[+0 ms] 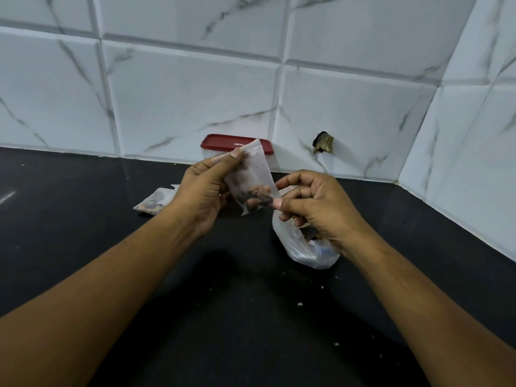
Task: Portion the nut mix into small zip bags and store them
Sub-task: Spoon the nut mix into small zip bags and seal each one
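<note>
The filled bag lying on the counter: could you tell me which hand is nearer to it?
Left. The left hand is just right of the lying bag, holding a second bag; the right hand is farther right, pinching the second bag's lower corner.

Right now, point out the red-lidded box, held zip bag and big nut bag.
red-lidded box (219, 142): head view, lid top.
held zip bag (258, 167): head view, upper panel.
big nut bag (305, 255): head view, lower wall.

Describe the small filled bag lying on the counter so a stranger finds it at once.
Start at the black countertop below the marbled wall tiles. Just left of the left hand lies a small zip bag of nuts. Unlike the held zip bag and the large plastic bag beneath the right hand, it lies flat, in nobody's hand.
</note>
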Motion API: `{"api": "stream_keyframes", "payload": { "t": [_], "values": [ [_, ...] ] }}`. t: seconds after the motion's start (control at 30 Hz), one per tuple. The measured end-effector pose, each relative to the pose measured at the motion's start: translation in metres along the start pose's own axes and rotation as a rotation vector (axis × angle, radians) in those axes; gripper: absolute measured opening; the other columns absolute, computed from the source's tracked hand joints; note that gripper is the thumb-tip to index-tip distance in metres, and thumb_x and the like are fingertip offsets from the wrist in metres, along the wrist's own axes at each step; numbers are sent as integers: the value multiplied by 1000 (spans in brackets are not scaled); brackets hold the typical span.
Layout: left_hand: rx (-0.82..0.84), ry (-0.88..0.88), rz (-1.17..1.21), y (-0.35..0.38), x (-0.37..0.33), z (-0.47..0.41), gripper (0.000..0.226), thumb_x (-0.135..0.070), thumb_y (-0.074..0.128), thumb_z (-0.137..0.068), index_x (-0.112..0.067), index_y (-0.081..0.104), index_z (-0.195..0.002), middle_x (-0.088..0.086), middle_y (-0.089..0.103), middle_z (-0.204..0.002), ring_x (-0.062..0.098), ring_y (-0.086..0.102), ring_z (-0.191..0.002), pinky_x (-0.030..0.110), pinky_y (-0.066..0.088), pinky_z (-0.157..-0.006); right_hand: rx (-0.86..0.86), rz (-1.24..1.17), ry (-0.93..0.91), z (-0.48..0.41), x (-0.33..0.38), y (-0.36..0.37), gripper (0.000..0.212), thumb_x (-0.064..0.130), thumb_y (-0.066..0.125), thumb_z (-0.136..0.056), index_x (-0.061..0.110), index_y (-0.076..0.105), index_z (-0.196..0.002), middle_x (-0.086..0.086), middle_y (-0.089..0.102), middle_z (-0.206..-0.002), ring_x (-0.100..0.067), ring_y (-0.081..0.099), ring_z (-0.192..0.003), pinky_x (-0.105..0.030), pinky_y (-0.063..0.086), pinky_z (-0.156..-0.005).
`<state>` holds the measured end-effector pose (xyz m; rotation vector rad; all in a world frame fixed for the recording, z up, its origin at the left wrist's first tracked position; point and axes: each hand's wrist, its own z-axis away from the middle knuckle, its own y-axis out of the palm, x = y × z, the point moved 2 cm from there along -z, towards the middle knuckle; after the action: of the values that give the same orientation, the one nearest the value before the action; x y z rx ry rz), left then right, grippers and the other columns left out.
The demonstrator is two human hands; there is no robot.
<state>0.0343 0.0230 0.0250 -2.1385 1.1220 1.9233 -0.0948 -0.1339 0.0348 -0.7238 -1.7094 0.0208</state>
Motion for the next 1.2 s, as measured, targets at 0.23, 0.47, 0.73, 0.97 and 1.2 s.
{"api": "stream_keyframes", "payload": {
  "t": [0.23, 0.47, 0.73, 0.97, 1.2],
  "values": [
    [148, 14, -137, 6, 3, 7, 24, -24, 73, -84, -7, 76, -101, 6, 77, -92, 19, 73, -85, 31, 62, -69, -104, -115, -80, -1, -3, 3, 21, 29, 79, -91, 19, 73, -109, -2, 77, -97, -14, 74, -87, -32, 60, -74],
    [215, 20, -243, 7, 10, 8, 17, -20, 73, -88, -10, 76, -101, 6, 78, -96, 17, 75, -89, 28, 59, -72, -145, -233, -84, -1, -1, 4, 4, 15, 74, -95, 13, 76, -92, -9, 78, -82, -16, 72, -75, -29, 59, -70],
    [196, 16, -179, 4, 11, 8, 5, -13, 72, -89, -9, 74, -92, 7, 76, -91, 17, 73, -85, 28, 59, -70, -135, -262, -61, 0, -3, 2, 2, 13, 77, -92, 12, 76, -93, -11, 77, -81, -16, 70, -73, -26, 59, -69],
    [191, 12, -156, 4, 10, 8, 10, -17, 76, -81, -10, 76, -88, 8, 76, -90, 19, 73, -84, 31, 60, -68, -154, -351, -19, 0, -2, 4, 6, 9, 78, -90, 14, 77, -89, -8, 77, -81, -19, 72, -76, -36, 62, -76],
    [203, 24, -184, 7, 11, 10, 20, -14, 73, -86, -3, 75, -103, 11, 78, -96, 21, 76, -87, 29, 60, -67, -162, -346, -5, 0, -1, 3, 5, 6, 80, -87, 10, 78, -86, -8, 72, -76, -18, 66, -69, -25, 57, -62]
  ]
}}
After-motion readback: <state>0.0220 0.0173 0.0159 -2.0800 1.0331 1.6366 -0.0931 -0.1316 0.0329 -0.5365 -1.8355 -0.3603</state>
